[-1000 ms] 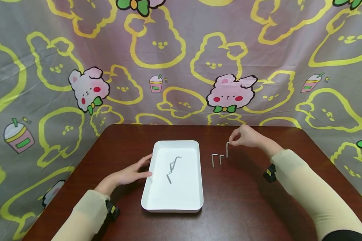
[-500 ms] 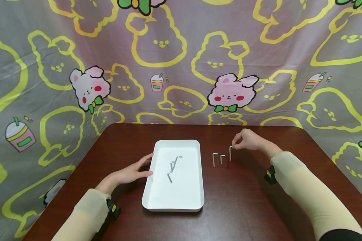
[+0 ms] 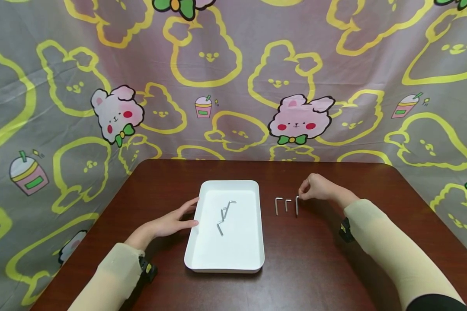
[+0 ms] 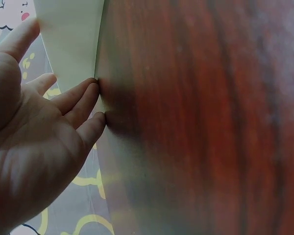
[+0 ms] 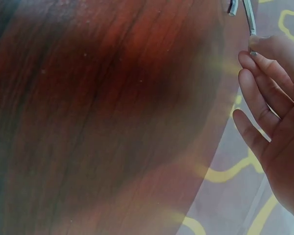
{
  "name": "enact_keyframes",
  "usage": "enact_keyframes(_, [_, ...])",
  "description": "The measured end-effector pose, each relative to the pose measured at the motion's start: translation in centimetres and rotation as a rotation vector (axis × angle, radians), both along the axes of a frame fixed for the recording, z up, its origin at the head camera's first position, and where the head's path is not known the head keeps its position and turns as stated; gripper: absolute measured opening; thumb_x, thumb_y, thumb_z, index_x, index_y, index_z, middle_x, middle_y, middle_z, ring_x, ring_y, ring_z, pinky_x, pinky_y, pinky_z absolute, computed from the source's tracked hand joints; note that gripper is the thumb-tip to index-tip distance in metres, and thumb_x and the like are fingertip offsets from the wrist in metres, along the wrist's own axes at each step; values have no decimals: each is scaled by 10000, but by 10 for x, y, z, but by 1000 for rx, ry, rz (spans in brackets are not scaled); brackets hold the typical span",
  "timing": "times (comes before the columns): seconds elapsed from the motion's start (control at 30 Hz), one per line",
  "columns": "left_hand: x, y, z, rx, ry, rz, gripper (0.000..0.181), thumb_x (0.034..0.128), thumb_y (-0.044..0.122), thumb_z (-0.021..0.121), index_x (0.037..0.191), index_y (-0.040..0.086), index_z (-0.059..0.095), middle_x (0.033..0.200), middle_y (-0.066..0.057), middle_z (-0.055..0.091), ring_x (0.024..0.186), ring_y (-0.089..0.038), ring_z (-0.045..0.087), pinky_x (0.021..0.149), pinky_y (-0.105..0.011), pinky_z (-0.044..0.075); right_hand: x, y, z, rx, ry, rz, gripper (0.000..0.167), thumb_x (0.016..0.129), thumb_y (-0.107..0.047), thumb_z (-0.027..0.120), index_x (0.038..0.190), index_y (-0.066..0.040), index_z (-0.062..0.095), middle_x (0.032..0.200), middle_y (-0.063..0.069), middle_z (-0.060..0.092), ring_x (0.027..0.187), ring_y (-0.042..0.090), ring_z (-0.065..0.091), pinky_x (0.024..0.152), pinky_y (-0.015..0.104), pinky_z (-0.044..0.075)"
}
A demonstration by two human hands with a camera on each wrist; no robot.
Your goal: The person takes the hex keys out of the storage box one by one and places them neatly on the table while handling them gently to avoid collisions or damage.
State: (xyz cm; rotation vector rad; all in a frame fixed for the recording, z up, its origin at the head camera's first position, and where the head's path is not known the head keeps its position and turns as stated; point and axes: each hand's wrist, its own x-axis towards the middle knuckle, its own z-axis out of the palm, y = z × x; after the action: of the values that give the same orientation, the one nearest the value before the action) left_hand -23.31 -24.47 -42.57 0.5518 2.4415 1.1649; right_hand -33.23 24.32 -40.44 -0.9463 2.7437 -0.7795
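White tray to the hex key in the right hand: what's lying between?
The head view shows two: a longer hex key nearer the white tray, then a shorter hex key nearer the right hand, both on the table.

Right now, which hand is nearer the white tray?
Left. The left hand touches the white tray at its left side; the right hand is apart, off its right side, pinching an L-shaped metal key.

no legible text, no readable numbers
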Motion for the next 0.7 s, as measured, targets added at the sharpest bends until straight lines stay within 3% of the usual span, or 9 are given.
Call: enact_keyframes(0.7, [2,0,2,-3,-1,10,821,949,304,637,1566,176,111,1552,-194,246,1411,-373,226,1073,-611,197,-4,-4,-11,33,-3,1,113,819,-66,746,712,-95,727,683,-72,620,639,105,497,632,293,422])
